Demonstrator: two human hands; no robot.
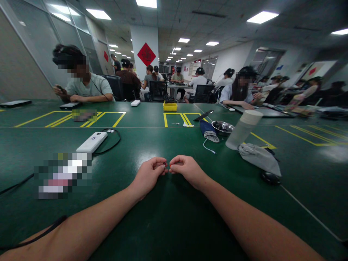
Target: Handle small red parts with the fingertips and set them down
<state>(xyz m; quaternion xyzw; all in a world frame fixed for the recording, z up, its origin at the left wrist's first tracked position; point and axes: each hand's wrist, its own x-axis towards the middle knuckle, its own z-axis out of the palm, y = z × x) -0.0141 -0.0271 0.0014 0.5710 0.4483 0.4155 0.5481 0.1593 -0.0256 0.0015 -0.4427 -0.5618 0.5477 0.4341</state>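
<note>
Both of my hands meet over the middle of the green table [152,221], fingertips a small gap apart. Between thumb and fingers, my left hand [151,173] pinches a tiny dark-and-silver piece [164,165], too small to name. My right hand [187,170] is closed in a pinch as well, with a small red piece [170,165] just showing at its fingertips. The fingers hide most of both pieces.
Left lies a white power bank [92,142] with a black cable. To the right stand a frosted bottle [243,129], a grey pouch [259,158], a black mouse [270,177] and a metal bowl [223,127]. A yellow bin [170,106] sits farther back; people sit across the table.
</note>
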